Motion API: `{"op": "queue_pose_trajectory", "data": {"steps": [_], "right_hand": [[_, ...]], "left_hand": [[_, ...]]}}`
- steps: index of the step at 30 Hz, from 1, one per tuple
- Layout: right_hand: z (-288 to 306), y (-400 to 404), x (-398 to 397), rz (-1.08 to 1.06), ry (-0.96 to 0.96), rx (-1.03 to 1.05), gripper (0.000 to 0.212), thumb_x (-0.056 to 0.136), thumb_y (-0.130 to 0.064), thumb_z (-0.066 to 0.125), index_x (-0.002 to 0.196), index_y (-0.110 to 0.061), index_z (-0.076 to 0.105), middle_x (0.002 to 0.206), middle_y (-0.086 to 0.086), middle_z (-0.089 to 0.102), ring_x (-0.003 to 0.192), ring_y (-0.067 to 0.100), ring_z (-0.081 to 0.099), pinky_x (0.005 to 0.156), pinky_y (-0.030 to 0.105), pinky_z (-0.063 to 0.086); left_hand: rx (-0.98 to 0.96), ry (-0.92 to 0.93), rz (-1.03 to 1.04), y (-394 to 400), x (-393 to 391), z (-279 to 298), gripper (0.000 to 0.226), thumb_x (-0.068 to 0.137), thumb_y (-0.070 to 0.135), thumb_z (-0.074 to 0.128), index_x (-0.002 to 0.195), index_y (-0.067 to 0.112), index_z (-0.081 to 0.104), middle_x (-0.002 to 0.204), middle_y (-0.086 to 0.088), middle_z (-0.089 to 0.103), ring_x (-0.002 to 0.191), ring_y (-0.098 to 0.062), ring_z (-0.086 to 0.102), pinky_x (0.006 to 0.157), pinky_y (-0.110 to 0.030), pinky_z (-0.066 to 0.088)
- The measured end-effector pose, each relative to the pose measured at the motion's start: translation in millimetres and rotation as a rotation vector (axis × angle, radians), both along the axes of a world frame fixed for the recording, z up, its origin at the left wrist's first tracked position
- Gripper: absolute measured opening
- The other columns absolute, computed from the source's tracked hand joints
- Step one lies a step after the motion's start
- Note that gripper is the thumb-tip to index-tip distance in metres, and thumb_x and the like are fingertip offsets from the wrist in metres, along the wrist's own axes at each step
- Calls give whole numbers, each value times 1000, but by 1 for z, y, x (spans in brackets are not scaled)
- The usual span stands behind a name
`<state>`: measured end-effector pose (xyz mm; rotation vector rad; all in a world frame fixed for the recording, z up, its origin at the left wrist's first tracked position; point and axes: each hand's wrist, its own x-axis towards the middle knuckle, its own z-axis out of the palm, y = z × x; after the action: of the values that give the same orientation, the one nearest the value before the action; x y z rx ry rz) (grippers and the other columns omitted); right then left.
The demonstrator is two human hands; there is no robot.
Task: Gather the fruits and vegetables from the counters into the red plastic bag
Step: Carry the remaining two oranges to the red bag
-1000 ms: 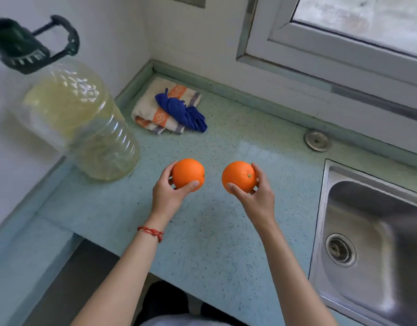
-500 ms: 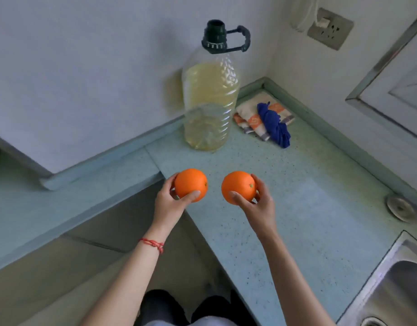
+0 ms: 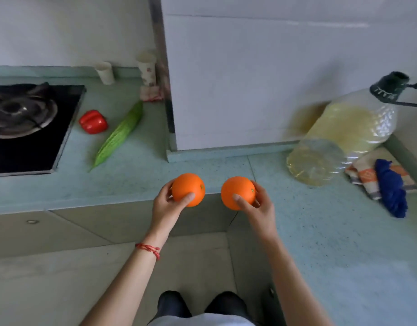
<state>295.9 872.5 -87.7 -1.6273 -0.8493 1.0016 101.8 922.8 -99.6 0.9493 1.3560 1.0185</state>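
My left hand [image 3: 165, 208] grips one orange [image 3: 188, 188] and my right hand [image 3: 259, 209] grips a second orange [image 3: 237, 191]. Both are held side by side in the air, just in front of the inner corner of the pale green counter [image 3: 132, 182]. On the left stretch of counter lie a red bell pepper [image 3: 93, 121] and a long green bitter gourd [image 3: 119, 135], beside the stove. The red plastic bag is not in view.
A black gas stove [image 3: 26, 128] fills the far left. Two paper cups [image 3: 146, 69] stand at the back wall. On the right are a big oil bottle [image 3: 344, 135] and a folded cloth with a blue rag [image 3: 388, 184]. A white wall column juts out between the counters.
The view has swung left: the sink and window have left the frame, and the stove, pepper and gourd have come in. Both hands still hold the oranges in the same pose.
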Motion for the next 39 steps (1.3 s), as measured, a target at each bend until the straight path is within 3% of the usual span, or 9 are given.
{"op": "queue_pose_trajectory", "data": {"steps": [3, 9, 13, 16, 21, 26, 30, 34, 39], "right_hand": [[5, 23, -31, 105, 13, 0, 61, 76, -19, 75, 130, -19, 48, 119, 4, 57, 97, 12, 59, 75, 19, 46], [5, 65, -92, 382, 45, -5, 65, 70, -26, 75, 129, -19, 48, 122, 4, 55, 106, 19, 57, 75, 19, 46], [2, 89, -128, 574, 44, -9, 63, 73, -21, 77, 129, -18, 49, 123, 4, 55, 106, 21, 57, 78, 26, 49], [2, 102, -154, 738, 18, -17, 74, 63, -33, 73, 131, -16, 48, 122, 3, 54, 106, 21, 57, 81, 31, 50], [-1, 113, -196, 979, -14, -25, 60, 76, -17, 74, 130, -17, 49, 121, 0, 53, 109, 23, 55, 88, 35, 49], [-4, 97, -239, 1218, -35, -20, 59, 75, -19, 74, 129, -22, 49, 122, -2, 51, 106, 20, 53, 82, 31, 46], [-2, 70, -272, 1382, 1, -47, 57, 77, -15, 73, 129, -19, 48, 117, -2, 50, 102, 16, 52, 71, 18, 44], [-5, 38, -310, 1488, 40, -79, 67, 65, -20, 80, 125, -17, 51, 118, 3, 54, 99, 18, 56, 79, 29, 47], [-12, 0, -360, 1561, 47, -77, 56, 74, -13, 76, 124, -18, 52, 118, 3, 55, 102, 21, 57, 87, 39, 51]], "left_hand": [[-6, -34, 124, 0, -36, 3, 74, 46, 32, 77, 113, 15, 53, 114, -14, 60, 89, -18, 60, 89, -44, 49], [-43, -32, 369, -14, -97, 4, 86, 44, 40, 76, 121, 12, 51, 112, -10, 61, 92, -17, 62, 90, -45, 49], [-42, 7, 542, -29, -122, 6, 79, 50, 35, 76, 120, 9, 52, 113, -13, 61, 88, -15, 62, 82, -33, 52], [-52, 74, 726, -47, -136, 5, 71, 46, 47, 75, 110, 21, 59, 110, -9, 64, 98, -25, 63, 88, -47, 51], [-66, 36, 1008, -82, -145, 7, 81, 41, 51, 72, 113, 20, 55, 110, -6, 60, 98, -24, 60, 87, -46, 52], [-78, 59, 1233, -129, -151, 4, 63, 68, 26, 79, 124, 14, 51, 116, -8, 56, 96, -22, 57, 83, -40, 51], [-88, 72, 1394, -170, -159, -1, 53, 77, 17, 71, 125, 15, 49, 114, -5, 55, 96, -22, 56, 78, -35, 49], [-86, 57, 1518, -209, -171, -2, 52, 77, 17, 71, 125, 16, 49, 115, -6, 54, 98, -23, 56, 81, -37, 50], [-82, 60, 1610, -252, -201, -5, 54, 77, 19, 72, 126, 16, 48, 114, -4, 55, 98, -22, 57, 79, -34, 50]]}}
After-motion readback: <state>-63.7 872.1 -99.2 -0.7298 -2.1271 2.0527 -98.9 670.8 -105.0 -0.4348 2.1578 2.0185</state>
